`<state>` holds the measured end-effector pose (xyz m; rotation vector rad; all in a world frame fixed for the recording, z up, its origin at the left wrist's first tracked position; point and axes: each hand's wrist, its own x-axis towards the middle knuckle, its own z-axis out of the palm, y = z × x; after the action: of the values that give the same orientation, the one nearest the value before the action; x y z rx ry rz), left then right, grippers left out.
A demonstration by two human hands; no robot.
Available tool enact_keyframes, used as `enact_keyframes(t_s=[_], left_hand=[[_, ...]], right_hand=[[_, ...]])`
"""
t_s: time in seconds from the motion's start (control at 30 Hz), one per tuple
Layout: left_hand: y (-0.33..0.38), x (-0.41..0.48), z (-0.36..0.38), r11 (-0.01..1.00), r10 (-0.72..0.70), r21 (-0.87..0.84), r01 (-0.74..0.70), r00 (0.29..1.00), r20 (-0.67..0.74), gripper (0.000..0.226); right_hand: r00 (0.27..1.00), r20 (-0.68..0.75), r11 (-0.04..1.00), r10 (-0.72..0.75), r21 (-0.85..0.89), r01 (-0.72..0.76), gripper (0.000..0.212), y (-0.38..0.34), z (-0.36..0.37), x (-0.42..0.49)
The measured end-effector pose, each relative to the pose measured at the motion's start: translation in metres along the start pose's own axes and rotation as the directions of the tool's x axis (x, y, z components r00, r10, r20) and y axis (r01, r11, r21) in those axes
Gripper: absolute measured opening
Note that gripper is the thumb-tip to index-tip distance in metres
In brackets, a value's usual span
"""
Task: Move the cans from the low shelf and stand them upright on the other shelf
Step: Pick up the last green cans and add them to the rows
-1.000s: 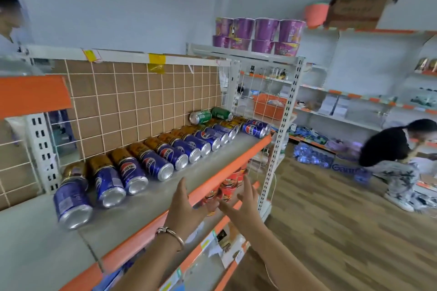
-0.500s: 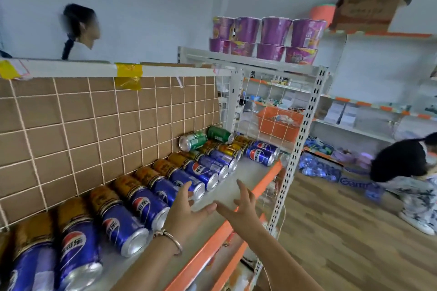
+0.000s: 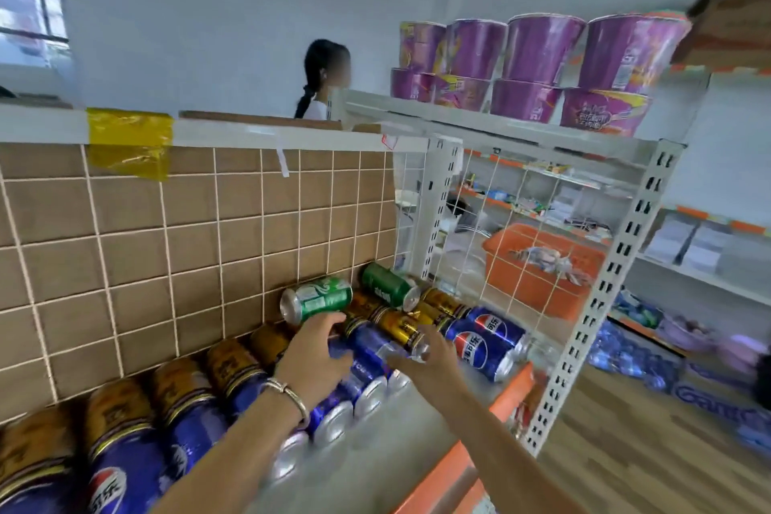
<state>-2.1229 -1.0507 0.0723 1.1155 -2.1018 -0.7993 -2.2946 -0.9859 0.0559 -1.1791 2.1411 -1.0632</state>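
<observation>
Many blue-and-gold cola cans [image 3: 479,346] lie on their sides in a row along the grey shelf [image 3: 375,459], against the brown tiled back panel. Two green cans [image 3: 321,298] lie on top of the row near its far end, next to some gold cans [image 3: 400,328]. My left hand [image 3: 311,353], with a silver bracelet, rests on a blue can just below the green one, its fingers curved over the can. A little to its right, my right hand [image 3: 425,355] hovers with fingers spread, its fingertips at a gold can. No can is lifted.
A wire mesh panel [image 3: 521,246] and a white slotted post [image 3: 596,305] close the shelf's far end. Purple noodle bowls [image 3: 538,67] stand on the top shelf. An orange basket [image 3: 538,288] sits beyond the mesh. A person [image 3: 323,79] stands behind the partition.
Both hands have reached forward along the shelf to the far cans; the left one now lies on a blue can. The view has moved closer and turned left.
</observation>
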Motion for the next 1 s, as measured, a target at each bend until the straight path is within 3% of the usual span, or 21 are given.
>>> enact_keyframes(t_s=[0.33,0.47,0.57,0.73,0.83,0.9,1.0], left_hand=[[-0.01,0.092,0.018,0.956,-0.097,0.265,0.128,0.987,-0.127,0.056],[-0.031,0.116,0.024,0.855,-0.192,0.471,0.215,0.977,-0.096,0.07],[-0.036,0.127,0.029,0.735,-0.288,0.647,0.203,0.957,0.028,0.093],[-0.035,0.135,0.026,0.614,-0.272,0.76,0.212,0.961,-0.048,0.086],[-0.04,0.131,0.024,0.587,-0.237,0.772,0.242,0.964,-0.122,0.07],[-0.04,0.125,0.022,0.639,-0.241,0.704,0.309,0.95,-0.198,0.06],[-0.029,0.105,0.012,0.795,-0.421,0.368,0.482,0.876,-0.237,0.046]], right_hand=[[0.998,0.065,0.993,-0.008,-0.117,0.016,0.084,0.011,-0.023,0.114],[0.993,0.116,0.986,-0.019,-0.162,0.038,0.093,0.008,-0.025,0.139],[0.987,0.158,0.982,-0.036,-0.176,0.064,0.099,0.01,-0.021,0.155],[0.984,0.167,0.954,-0.055,-0.283,0.102,0.102,0.014,-0.011,0.164],[0.992,0.099,0.942,-0.08,-0.318,0.108,0.093,0.014,-0.007,0.167],[0.993,0.064,0.946,-0.097,-0.303,0.112,0.087,0.013,-0.008,0.166],[0.986,-0.009,0.975,-0.165,-0.154,0.162,0.082,0.012,-0.012,0.163]])
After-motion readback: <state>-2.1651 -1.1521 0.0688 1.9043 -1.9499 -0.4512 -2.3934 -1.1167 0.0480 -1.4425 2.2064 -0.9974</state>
